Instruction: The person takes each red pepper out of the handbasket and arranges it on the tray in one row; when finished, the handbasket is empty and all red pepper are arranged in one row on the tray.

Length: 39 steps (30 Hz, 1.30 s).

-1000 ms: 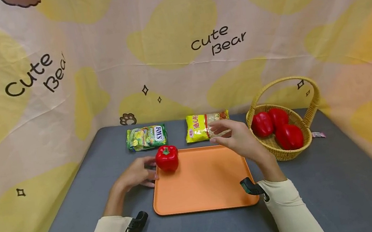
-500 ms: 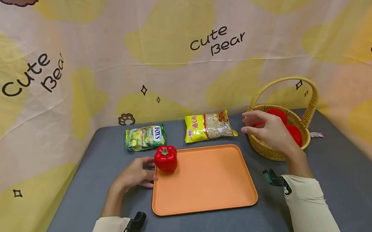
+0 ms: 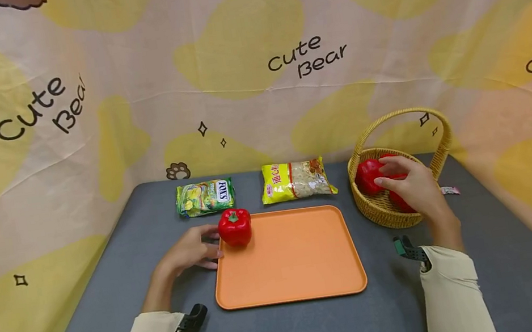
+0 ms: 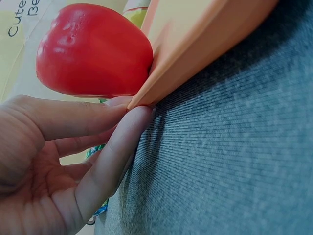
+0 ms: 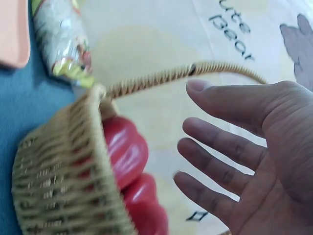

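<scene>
My left hand (image 3: 188, 252) is at the left edge of an orange tray (image 3: 291, 265), pinching its rim between thumb and finger, as the left wrist view shows. A red bell pepper (image 3: 235, 229) sits on the tray's far left corner, just above those fingers (image 4: 83, 117). At the right, my right hand (image 3: 416, 186) hangs over a woven basket (image 3: 393, 220) with its fingers spread and nothing between them. Red bell peppers (image 5: 124, 149) lie inside the basket; in the head view my hand partly covers them.
Behind the tray lie a green FOX'S candy bag (image 3: 205, 197) and a yellow-and-clear food packet (image 3: 297, 179). The basket's tall handle (image 3: 400, 113) arches over its opening. A small pink wrapper (image 3: 450, 190) lies right of the basket. A printed cloth hangs behind the grey table.
My right hand has moved right, from above the tray and the yellow packet to over the basket. My left hand, the tray and the pepper on it stay put.
</scene>
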{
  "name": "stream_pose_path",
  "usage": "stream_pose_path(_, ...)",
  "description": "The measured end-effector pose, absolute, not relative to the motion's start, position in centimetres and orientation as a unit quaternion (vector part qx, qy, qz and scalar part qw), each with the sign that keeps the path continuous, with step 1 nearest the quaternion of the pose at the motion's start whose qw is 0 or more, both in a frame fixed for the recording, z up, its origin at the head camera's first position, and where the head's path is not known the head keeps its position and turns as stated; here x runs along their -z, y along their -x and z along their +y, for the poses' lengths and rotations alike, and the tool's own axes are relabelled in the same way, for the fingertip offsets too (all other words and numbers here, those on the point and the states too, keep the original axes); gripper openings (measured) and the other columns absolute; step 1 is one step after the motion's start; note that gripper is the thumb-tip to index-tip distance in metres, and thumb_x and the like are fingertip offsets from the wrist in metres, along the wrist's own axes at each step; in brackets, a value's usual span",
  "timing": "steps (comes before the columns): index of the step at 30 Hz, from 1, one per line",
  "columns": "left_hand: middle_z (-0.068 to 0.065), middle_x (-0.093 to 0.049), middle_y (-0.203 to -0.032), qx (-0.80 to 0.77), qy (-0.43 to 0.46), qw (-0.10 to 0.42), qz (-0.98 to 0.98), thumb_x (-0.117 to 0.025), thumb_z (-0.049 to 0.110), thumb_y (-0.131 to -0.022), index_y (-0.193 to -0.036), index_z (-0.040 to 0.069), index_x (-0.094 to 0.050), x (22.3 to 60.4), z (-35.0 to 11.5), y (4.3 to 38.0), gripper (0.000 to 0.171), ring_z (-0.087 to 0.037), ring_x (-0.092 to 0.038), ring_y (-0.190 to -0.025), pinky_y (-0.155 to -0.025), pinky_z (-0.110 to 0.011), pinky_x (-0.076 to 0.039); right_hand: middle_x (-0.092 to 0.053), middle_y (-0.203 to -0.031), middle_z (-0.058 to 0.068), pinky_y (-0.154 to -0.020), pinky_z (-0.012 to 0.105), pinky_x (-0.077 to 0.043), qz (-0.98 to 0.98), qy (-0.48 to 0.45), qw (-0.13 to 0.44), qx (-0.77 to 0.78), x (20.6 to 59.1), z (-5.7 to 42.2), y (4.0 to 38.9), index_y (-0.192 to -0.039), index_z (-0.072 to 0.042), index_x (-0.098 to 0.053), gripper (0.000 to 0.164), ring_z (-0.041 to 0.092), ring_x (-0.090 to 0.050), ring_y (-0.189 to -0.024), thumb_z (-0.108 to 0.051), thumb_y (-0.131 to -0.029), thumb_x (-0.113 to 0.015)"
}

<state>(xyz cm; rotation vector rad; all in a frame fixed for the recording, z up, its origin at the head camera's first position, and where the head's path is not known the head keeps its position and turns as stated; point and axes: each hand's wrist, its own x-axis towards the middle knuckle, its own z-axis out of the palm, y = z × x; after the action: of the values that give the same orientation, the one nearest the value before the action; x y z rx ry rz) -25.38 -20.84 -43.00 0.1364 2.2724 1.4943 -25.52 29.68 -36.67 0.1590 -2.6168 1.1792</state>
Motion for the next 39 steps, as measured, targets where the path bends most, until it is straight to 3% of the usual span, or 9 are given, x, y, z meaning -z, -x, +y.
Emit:
stream_pose_path(4, -0.031, -0.050, -0.146, -0.538, -0.049, 0.209, 0.815, -0.067, -0.006, -0.092, -0.155, -0.011, -0.040, 43.0, -20.8, 25.4, 0.068, -0.024, -0.073, -0.093, -0.075, -0.041, -0.068, -0.062, -0.142, 0.027, -0.109, 0.067, -0.047, -0.903, -0.030, 0.117, -0.412, 37.3, 30.7, 25.6, -0.150, -0.005, -0.056, 0.059, 0.048, -0.055, -0.132, -0.029, -0.100, -0.075)
stream_pose_path(8, -0.030, -0.050, -0.146, -0.539, -0.048, 0.209, 0.815, -0.066, -0.006, -0.093, -0.155, -0.010, -0.040, 43.0, -20.8, 25.3, 0.068, -0.025, -0.073, -0.095, -0.075, -0.042, -0.068, -0.058, -0.147, 0.029, -0.109, 0.072, -0.046, -0.907, -0.017, 0.112, -0.406, 37.9, 31.6, 25.7, -0.151, -0.003, -0.054, 0.060, 0.053, -0.052, -0.134, -0.029, -0.100, -0.074)
stream_pose_path(15, -0.030, -0.050, -0.145, -0.541, -0.049, 0.206, 0.814, -0.066, -0.006, -0.092, -0.155, -0.011, -0.040, 42.9, -20.8, 25.2, 0.068, -0.025, -0.073, -0.097, -0.076, -0.042, -0.068, -0.053, -0.151, 0.030, -0.104, 0.073, -0.051, -0.919, -0.009, 0.093, -0.382, 38.6, 32.4, 25.9, -0.153, -0.001, -0.050, 0.065, 0.054, -0.049, -0.134, -0.030, -0.100, -0.073)
stream_pose_path(22, -0.031, -0.049, -0.146, -0.544, -0.053, 0.210, 0.811, -0.065, -0.006, -0.093, -0.155, -0.011, -0.039, 42.9, -20.8, 25.2, 0.068, -0.025, -0.073, -0.097, -0.077, -0.042, -0.068, -0.053, -0.150, 0.031, -0.109, 0.072, -0.046, -0.926, -0.008, 0.070, -0.371, 39.3, 32.8, 26.2, -0.154, 0.000, -0.048, 0.069, 0.053, -0.046, -0.138, -0.029, -0.099, -0.075)
stream_pose_path(29, -0.031, -0.049, -0.146, -0.548, -0.059, 0.211, 0.808, -0.066, -0.005, -0.093, -0.155, -0.012, -0.039, 42.9, -20.8, 25.1, 0.068, -0.025, -0.073, -0.098, -0.077, -0.043, -0.068, -0.063, -0.136, 0.031, -0.105, 0.064, -0.051, -0.921, -0.020, 0.094, -0.378, 39.8, 32.7, 26.4, -0.150, 0.000, -0.054, 0.062, 0.048, -0.055, -0.129, -0.014, -0.095, -0.079)
stream_pose_path(39, -0.032, -0.049, -0.146, -0.546, -0.057, 0.209, 0.809, -0.065, -0.006, -0.093, -0.155, -0.011, -0.039, 42.8, -20.8, 25.0, 0.067, -0.025, -0.073, -0.097, -0.076, -0.042, -0.068, -0.054, -0.146, 0.036, -0.110, 0.070, -0.045, -0.927, -0.004, 0.094, -0.364, 40.1, 32.8, 26.7, -0.150, 0.003, -0.052, 0.065, 0.053, -0.049, -0.133, -0.014, -0.094, -0.079)
